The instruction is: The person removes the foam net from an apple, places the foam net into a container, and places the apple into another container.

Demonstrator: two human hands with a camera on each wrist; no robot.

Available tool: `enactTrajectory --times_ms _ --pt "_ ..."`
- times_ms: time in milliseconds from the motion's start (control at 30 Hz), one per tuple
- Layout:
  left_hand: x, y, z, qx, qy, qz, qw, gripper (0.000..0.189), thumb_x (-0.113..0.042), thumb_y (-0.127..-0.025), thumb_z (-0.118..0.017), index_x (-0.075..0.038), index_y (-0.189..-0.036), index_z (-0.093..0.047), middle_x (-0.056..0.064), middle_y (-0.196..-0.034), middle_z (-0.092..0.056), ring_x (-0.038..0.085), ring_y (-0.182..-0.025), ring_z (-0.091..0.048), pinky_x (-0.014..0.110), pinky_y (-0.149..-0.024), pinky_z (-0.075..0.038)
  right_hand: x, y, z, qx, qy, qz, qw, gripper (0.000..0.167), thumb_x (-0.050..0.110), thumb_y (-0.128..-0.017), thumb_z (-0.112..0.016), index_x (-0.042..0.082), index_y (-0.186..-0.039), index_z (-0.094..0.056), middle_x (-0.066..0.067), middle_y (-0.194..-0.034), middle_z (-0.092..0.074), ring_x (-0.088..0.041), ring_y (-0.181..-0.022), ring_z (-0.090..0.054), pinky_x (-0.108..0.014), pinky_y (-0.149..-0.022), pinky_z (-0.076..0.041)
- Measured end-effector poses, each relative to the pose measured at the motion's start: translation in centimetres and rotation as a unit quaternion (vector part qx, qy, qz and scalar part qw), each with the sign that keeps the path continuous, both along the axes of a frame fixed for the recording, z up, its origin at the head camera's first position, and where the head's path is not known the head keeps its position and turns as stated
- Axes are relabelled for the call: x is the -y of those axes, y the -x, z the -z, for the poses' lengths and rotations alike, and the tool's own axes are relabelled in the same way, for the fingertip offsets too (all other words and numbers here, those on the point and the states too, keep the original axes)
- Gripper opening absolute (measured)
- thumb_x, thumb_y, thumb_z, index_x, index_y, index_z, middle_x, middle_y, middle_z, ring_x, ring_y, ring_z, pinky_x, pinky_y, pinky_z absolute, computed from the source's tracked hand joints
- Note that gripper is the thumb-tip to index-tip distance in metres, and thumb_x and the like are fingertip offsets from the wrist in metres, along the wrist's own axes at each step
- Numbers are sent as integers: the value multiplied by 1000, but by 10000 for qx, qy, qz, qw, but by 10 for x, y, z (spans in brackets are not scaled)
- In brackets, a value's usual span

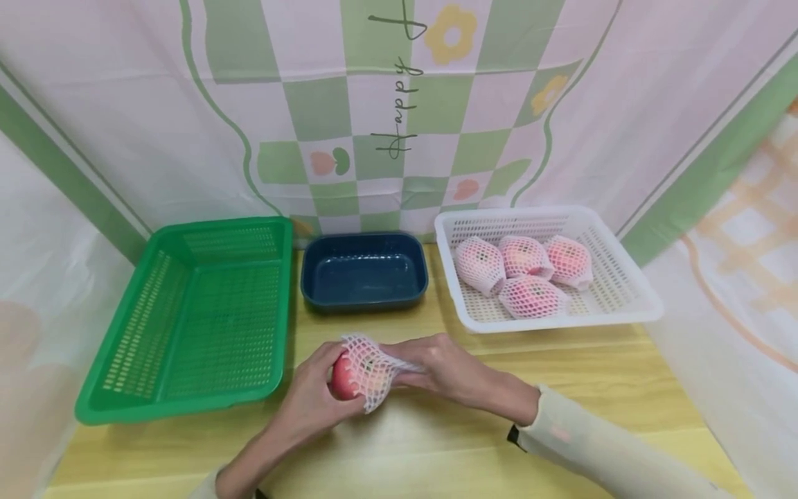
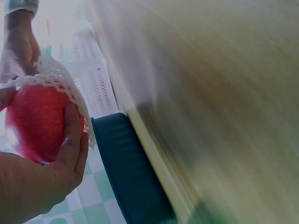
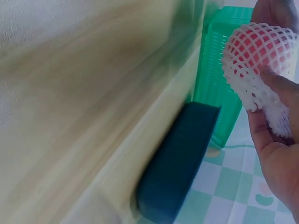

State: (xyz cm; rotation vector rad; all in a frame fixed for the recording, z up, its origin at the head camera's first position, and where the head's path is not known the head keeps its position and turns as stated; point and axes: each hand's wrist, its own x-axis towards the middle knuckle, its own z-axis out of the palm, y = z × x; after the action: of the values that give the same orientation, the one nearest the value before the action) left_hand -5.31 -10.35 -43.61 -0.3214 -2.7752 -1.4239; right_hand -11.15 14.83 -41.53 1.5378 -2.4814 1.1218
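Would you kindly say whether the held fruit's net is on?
Partly on: the foam net covers some of the fruit, but red skin shows bare by the left hand.

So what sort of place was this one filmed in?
Probably a small staged workspace rather than an ordinary kitchen: a patterned curtain closes off the back of the wooden table, where a green basket, blue tub and white basket stand in a row.

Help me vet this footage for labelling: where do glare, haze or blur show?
Head: pale glare on the table, though the foam net reads clearly; left wrist: white basket washed out, table grain soft; right wrist: table streaky and blurred, blue bin dark with little detail.
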Motion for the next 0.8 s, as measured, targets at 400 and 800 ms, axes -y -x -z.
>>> enactTrajectory --times_ms 400,800 --pt "0 2 -1 191 210 -200 9994 80 -15 -64 -95 1 -136 -65 9 -126 -69 27 -113 -66 45 -99 -58 1 0 -15 -714 88 -71 9974 32 3 -92 -79 3 -124 -77 -10 -117 -79 -21 -105 -78 -27 -92 -61" --pt "4 3 2 216 428 -232 9986 77 -28 -66 -98 -1 -131 -67 6 -121 -69 24 -111 -66 44 -96 -58 3 8 -42 -1290 169 -94 9915 28 1 -86 -83 1 -114 -80 -12 -107 -81 -21 -96 -79 -25 -86 -63"
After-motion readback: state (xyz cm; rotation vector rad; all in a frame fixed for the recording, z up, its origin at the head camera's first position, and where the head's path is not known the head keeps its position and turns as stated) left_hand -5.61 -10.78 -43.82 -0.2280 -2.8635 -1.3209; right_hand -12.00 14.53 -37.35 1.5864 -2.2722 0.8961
